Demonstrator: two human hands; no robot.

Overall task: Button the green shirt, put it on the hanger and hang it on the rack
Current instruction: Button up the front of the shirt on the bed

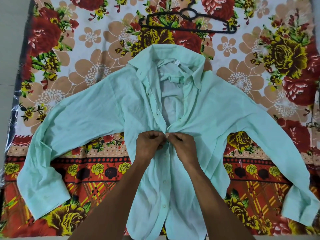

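The pale green shirt (97, 115) lies face up on a flowered bedsheet, sleeves spread wide to both sides and collar pointing away from me. Its front is closed below my hands and gapes open above them, up to the collar. My left hand (149, 144) and my right hand (183, 146) meet at the placket near mid-chest. Each pinches one edge of the shirt front, fingertips together around a small white button. A black plastic hanger (187, 21) lies flat on the sheet beyond the collar.
The flowered bedsheet (69, 54) covers the whole surface under the shirt. A pale floor strip (10, 49) runs along the left edge. No rack shows in the head view.
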